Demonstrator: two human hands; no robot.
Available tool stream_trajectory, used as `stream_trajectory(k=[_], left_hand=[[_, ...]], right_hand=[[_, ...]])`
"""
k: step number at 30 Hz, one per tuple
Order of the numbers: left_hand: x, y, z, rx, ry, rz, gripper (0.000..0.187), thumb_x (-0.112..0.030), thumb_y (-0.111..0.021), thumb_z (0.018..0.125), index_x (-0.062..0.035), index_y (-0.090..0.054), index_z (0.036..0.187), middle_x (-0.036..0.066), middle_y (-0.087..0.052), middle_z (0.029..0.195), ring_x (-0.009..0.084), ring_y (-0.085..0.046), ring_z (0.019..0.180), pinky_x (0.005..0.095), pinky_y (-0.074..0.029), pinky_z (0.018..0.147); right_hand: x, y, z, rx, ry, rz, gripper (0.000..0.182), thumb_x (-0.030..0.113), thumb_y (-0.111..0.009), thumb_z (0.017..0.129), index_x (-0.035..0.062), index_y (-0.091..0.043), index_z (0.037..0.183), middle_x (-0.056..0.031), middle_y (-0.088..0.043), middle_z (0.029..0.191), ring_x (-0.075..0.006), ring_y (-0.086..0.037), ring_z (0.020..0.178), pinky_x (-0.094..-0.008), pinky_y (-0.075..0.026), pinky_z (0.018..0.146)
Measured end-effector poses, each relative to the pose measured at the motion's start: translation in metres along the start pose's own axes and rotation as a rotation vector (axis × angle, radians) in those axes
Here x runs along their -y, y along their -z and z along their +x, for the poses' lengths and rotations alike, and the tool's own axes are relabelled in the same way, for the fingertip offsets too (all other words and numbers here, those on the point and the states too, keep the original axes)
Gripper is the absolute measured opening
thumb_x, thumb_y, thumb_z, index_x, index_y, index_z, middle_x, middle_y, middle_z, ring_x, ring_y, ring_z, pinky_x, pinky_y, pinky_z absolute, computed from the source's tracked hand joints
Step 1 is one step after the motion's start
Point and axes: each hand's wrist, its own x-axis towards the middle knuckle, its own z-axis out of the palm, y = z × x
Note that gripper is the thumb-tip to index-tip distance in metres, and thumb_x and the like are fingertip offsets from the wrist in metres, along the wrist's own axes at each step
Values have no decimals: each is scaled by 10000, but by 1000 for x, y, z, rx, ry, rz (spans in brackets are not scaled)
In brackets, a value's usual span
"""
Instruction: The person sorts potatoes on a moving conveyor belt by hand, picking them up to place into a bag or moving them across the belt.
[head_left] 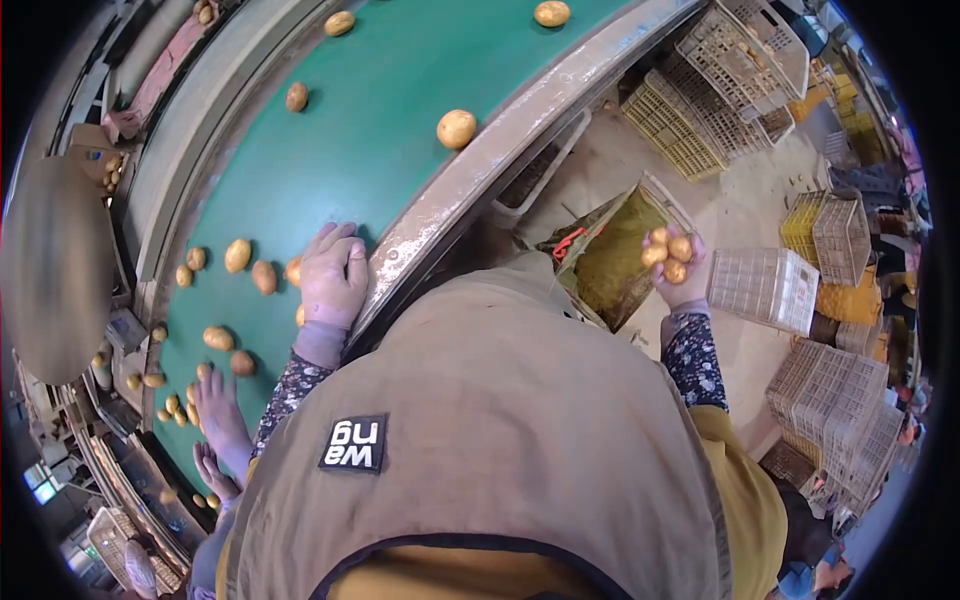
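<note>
On the green conveyor belt, my left hand rests near the metal edge, its fingers bent over a potato that shows partly at its side. What lies beneath the palm is hidden. My right hand is out to the right, holding several small potatoes above the rim of an open, lined crate. A red tie shows on the crate's lining. More potatoes lie on the belt, among them one near the metal edge and one left of my left hand.
Another person's hands reach over the belt at the lower left. The belt's metal side rail runs close along my body. Stacked plastic crates stand on the floor at the right. A blurred rounded object is at the far left.
</note>
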Motion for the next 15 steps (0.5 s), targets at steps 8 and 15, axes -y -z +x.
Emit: stream_trajectory(k=[8,15], left_hand=[[-54,-5,17,-99,-231,49,161,-161,-620,827,-60,-677,939,108,-680,1038,347,-601,1077,471,-441,970],[-82,-42,21,-24,-260,-42,258,-288,-582,881,-71,-646,1005,102,-631,1164,309,-516,1219,498,-356,1069]], right_hand=[[9,24,22,-838,204,-560,583,420,-578,940,103,-442,1410,-100,-461,1417,-261,-453,1272,-437,-437,990],[-2,-225,58,56,789,-1548,351,126,-587,952,19,-573,1287,-107,-611,1243,-213,-566,1160,-320,-438,1000]])
